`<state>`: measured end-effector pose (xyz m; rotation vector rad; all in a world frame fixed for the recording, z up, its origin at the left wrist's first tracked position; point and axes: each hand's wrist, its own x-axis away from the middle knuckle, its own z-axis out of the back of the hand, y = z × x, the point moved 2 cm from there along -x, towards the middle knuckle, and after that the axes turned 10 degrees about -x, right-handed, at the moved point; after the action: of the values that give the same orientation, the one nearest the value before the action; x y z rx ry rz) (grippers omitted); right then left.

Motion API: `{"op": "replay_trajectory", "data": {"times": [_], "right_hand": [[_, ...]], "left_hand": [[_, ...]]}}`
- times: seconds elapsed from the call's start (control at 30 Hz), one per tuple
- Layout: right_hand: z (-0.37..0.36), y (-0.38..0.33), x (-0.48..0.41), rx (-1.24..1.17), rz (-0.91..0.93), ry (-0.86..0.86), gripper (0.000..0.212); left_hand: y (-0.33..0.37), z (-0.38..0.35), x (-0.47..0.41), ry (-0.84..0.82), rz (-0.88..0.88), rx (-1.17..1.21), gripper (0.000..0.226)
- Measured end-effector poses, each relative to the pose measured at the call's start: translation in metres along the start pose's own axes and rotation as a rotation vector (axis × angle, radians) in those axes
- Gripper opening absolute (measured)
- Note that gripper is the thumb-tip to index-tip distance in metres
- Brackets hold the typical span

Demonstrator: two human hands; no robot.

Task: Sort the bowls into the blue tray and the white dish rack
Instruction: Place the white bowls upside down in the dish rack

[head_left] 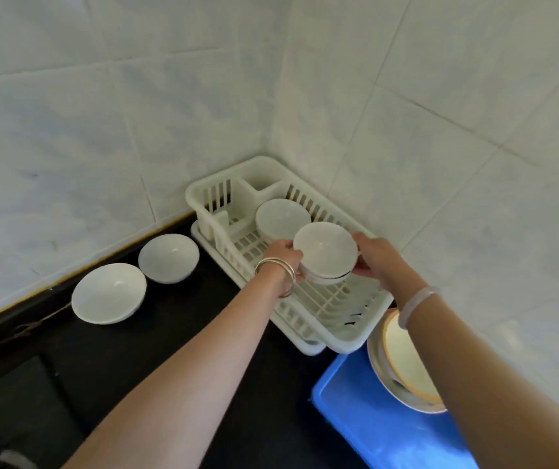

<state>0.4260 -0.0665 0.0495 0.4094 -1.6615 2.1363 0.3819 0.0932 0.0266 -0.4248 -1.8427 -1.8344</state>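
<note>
While you hold the white bowl (323, 252) above the white dish rack (339, 336), your left hand (283, 255) and right hand (378, 262) curl round its opposite sides, just in front of a racked bowl (281, 216). It looks like smooth, round glazed ceramic: rigid, probably slick and easily chipped, so grip beneath the rim. A wide bowl (108, 292) and a smaller bowl (168, 258) sit on the black counter (169, 333), well apart from the glossy blue tray (372, 418).

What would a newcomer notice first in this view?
The left hand and right hand grip a white bowl over the white dish rack in the tiled corner, beside another bowl already in it. Two more bowls sit on the black counter to the left; a blue tray at lower right holds leaning dishes.
</note>
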Motion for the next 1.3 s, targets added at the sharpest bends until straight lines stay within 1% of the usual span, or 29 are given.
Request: {"op": "replay_trajectory", "data": {"times": [0.13, 0.33, 0.5, 0.63, 0.7, 0.8, 0.87, 0.93, 1.03, 1.1, 1.17, 1.23, 1.3], "right_hand": [[0.015, 0.014, -0.029, 0.06, -0.112, -0.004, 0.038], [0.018, 0.021, -0.057, 0.177, -0.206, 0.001, 0.051], [0.014, 0.031, -0.069, 0.22, -0.227, -0.01, 0.052], [0.011, 0.034, -0.07, 0.242, -0.232, -0.009, 0.052], [0.011, 0.034, -0.07, 0.221, -0.226, -0.002, 0.051], [0.014, 0.032, -0.064, 0.239, -0.18, 0.014, 0.04], [0.015, 0.03, -0.057, 0.368, -0.104, 0.008, 0.029], [0.015, 0.028, -0.048, 0.526, -0.018, 0.001, 0.023], [0.015, 0.026, -0.034, 0.624, 0.072, 0.025, 0.016], [0.012, 0.021, -0.02, 0.596, 0.145, 0.061, 0.028], [0.004, 0.012, -0.003, 0.516, 0.204, 0.104, 0.038], [-0.014, 0.004, 0.016, 0.432, 0.241, 0.067, 0.037], [-0.042, 0.002, 0.04, 0.344, 0.259, -0.017, 0.034]], "left_hand": [[-0.007, -0.03, -0.032, -0.044, 0.068, -0.062, 0.042], [-0.021, -0.051, -0.058, -0.11, 0.165, -0.11, 0.037], [-0.027, -0.052, -0.071, -0.11, 0.164, -0.177, 0.04], [-0.027, -0.051, -0.072, -0.098, 0.13, -0.224, 0.034], [-0.03, -0.051, -0.074, -0.106, 0.123, -0.223, 0.038], [-0.032, -0.049, -0.076, -0.102, 0.096, -0.244, 0.041], [-0.031, -0.047, -0.077, -0.076, 0.044, -0.339, 0.038], [-0.029, -0.044, -0.077, -0.062, -0.006, -0.429, 0.034], [-0.021, -0.034, -0.069, -0.085, -0.08, -0.506, 0.025], [-0.017, -0.02, -0.06, -0.067, -0.11, -0.475, 0.025], [-0.017, 0.001, -0.045, -0.014, -0.128, -0.39, 0.033], [-0.022, 0.028, -0.025, 0.074, -0.169, -0.342, 0.036], [-0.034, 0.061, 0.0, 0.203, -0.209, -0.291, 0.034]]}}
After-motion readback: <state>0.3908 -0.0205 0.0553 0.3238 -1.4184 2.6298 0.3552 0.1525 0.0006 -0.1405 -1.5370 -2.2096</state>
